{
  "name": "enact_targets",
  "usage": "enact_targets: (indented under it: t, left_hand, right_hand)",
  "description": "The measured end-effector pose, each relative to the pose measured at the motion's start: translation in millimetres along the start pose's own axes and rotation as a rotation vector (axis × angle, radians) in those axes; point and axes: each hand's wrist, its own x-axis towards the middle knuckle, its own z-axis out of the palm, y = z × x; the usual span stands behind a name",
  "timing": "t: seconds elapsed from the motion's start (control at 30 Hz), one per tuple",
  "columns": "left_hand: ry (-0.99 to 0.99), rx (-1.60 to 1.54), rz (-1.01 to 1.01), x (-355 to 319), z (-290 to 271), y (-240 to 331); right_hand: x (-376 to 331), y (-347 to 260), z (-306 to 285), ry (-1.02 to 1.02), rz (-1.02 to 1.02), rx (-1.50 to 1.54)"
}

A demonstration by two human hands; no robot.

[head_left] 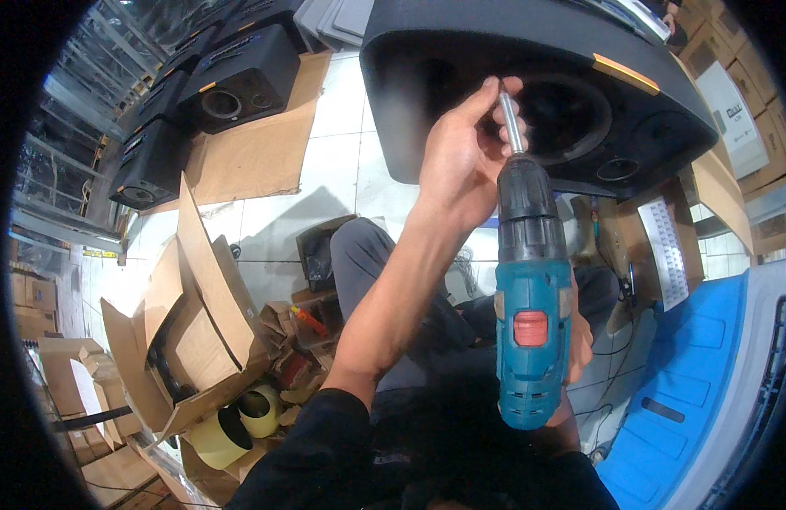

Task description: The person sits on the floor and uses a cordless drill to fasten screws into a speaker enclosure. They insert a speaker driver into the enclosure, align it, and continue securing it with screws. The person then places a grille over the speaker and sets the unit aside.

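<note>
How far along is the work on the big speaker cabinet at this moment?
Done: the black speaker cabinet lies across the lap, its round opening up. In hand: the left hand steadies the bit of the teal cordless drill, gripped by the right hand. Left: the opening looks empty; no screw visibly driven.

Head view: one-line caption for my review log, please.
Right hand grips a teal cordless drill while left hand steadies its bit against a black speaker cabinet.
</note>
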Motion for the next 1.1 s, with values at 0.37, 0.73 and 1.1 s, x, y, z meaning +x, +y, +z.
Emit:
enact_targets:
  t: [0.37, 0.73, 1.1]
  left_hand:
    - [0.448, 0.943, 0.49, -28, -30, 22]
    - [0.411, 1.677, 0.544, -17, -73, 75]
    - [0.32, 1.676, 0.569, -16, -82, 79]
  right_hand:
    - [-4, 0, -18, -0.358, 0.134, -0.047]
    - [2, -22, -4, -0.009, -0.119, -0.174]
    - [-31, 8, 7, 0.251, -0.303, -0.521]
